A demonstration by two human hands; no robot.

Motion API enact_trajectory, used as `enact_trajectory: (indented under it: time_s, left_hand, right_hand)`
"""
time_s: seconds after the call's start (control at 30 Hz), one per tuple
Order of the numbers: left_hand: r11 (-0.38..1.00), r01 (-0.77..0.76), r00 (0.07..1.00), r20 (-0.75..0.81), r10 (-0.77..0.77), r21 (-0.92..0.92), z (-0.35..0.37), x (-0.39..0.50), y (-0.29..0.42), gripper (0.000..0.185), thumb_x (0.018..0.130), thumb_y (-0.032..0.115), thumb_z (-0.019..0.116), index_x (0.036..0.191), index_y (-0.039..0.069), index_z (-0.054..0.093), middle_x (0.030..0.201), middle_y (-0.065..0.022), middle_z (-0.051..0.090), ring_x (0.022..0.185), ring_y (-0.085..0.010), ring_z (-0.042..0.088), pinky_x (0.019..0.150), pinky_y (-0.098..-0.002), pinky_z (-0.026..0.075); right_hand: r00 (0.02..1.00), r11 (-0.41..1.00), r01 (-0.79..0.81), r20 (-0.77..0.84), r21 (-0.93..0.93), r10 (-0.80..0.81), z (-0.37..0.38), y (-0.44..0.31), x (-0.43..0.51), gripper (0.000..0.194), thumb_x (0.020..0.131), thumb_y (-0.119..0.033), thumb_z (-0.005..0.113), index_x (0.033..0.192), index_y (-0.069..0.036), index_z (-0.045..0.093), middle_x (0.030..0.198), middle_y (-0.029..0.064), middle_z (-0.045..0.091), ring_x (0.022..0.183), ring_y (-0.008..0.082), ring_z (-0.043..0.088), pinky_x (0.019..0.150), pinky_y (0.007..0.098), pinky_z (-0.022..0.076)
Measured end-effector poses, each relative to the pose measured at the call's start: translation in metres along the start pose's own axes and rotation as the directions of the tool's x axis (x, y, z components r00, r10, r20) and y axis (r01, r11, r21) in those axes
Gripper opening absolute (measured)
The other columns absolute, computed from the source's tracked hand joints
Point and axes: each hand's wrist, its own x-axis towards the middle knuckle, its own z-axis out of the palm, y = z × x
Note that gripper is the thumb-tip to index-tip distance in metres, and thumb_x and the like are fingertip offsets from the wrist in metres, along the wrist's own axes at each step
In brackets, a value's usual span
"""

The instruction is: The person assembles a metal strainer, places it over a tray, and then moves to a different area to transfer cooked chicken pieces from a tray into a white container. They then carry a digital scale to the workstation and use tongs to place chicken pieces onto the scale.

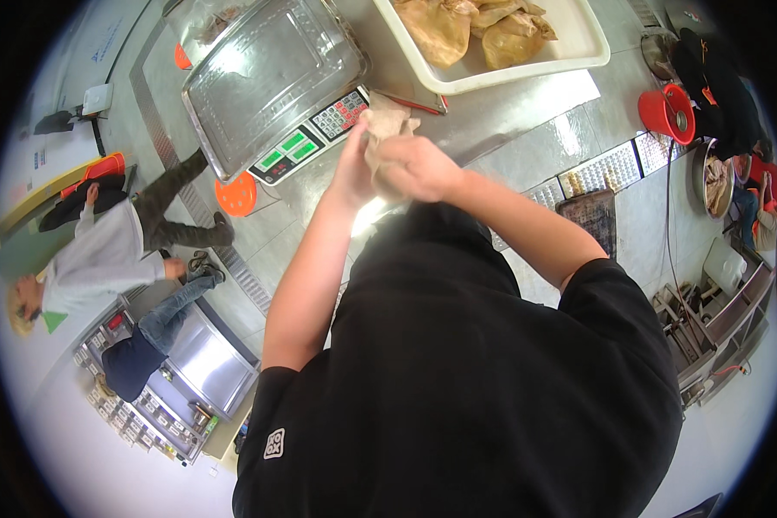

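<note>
My left hand and my right hand are together in front of my body, both gripping a crumpled beige cloth. The right fingers press over the cloth, and part of it is hidden behind them. Just left of and beyond the hands is a digital scale with lit green displays and a keypad. A shiny rectangular metal tray rests on top of the scale. Beyond the hands to the right, a white plastic tub holds several yellowish pieces that look like cooked poultry.
An orange stool stands below the scale. On the left are a person in a grey top and another in jeans. Perforated drain covers cross the tiled floor. A red bucket and more people are at right.
</note>
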Motion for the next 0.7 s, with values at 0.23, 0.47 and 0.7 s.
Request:
enact_trajectory:
  time_s: [0.23,0.47,0.7]
  left_hand:
    - [0.394,0.189,0.907,-0.313,0.282,0.900,-0.008,-0.034,0.047,0.037,0.091,0.018,0.061,0.120,-0.004,0.062,0.107,-0.0090,0.069,0.091,-0.0160,0.067,0.083,-0.0296,0.055]
    - [0.629,-0.312,0.774,-0.193,0.603,0.712,0.072,-0.075,0.230,0.046,0.096,0.032,0.052,0.127,-0.001,0.057,0.113,-0.0133,0.066,0.105,-0.0230,0.064,0.091,-0.0383,0.054]
    - [0.712,-0.529,0.754,-0.131,0.644,0.461,0.141,-0.014,0.311,0.056,0.097,0.028,0.058,0.137,-0.006,0.039,0.142,-0.0225,0.041,0.122,-0.0375,0.055,0.102,-0.0518,0.050]
  right_hand:
    - [0.984,0.984,0.170,-0.044,-0.060,-0.173,-0.001,-0.022,-0.021,0.031,0.083,-0.014,0.059,0.112,-0.001,0.058,0.101,0.0173,0.060,0.097,0.0355,0.056,0.090,0.0423,0.0469]
    - [0.955,0.952,-0.291,-0.086,-0.089,0.284,-0.018,0.005,-0.033,0.030,0.090,-0.019,0.058,0.116,-0.005,0.057,0.104,0.0146,0.062,0.100,0.0341,0.062,0.089,0.0432,0.0490]
    - [0.964,0.945,-0.267,-0.067,-0.190,0.259,0.004,0.020,-0.015,0.027,0.090,-0.016,0.057,0.115,-0.008,0.058,0.102,0.0111,0.064,0.099,0.0337,0.063,0.088,0.0423,0.0509]
